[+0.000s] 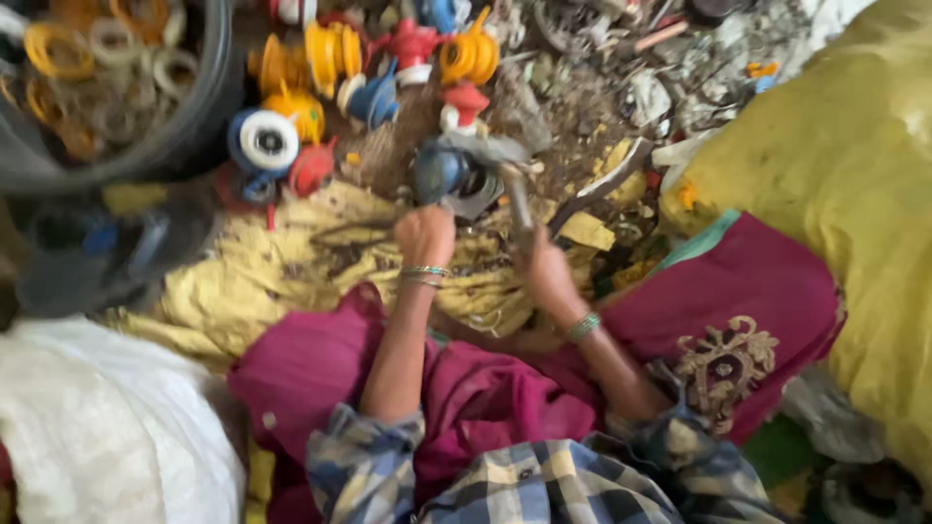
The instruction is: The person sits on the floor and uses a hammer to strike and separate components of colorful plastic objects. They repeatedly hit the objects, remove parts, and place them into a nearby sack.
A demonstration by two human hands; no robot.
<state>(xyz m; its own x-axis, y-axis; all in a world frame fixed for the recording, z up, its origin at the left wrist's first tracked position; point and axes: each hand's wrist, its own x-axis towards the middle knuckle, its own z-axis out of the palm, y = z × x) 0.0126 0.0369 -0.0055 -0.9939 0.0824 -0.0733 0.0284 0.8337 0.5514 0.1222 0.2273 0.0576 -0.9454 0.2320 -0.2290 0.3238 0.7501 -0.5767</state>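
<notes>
The blue spool piece (442,173) sits at the middle of the view, on the littered floor (582,126) just beyond our left hand (424,233), with a grey metal part pressed against its right side. Nearest to us we see our plaid sleeves (505,485) and the magenta cloth (466,388) over our lap, which spreads right to an embroidered gold patch (723,364). Our left forearm runs up from the sleeve, bangles at the wrist, and the left hand is closed into a fist right at the lower edge of the blue spool piece; the blur keeps us from telling whether the fingers actually grip it or only press against it. Our right hand (546,267), a green bangle on its wrist, is clamped around the handle of a hammer (516,189), whose head lies against the grey part beside the spool. Under both hands lies crumpled yellow sheeting (291,262). A white sack (107,427) fills the near left corner and a large yellow sack (845,146) the right side. Farther off we see a heap of plastic spools (330,68) in yellow, red, blue and white, and at far left a dark tub (194,107) holding yellow and pale rings.
</notes>
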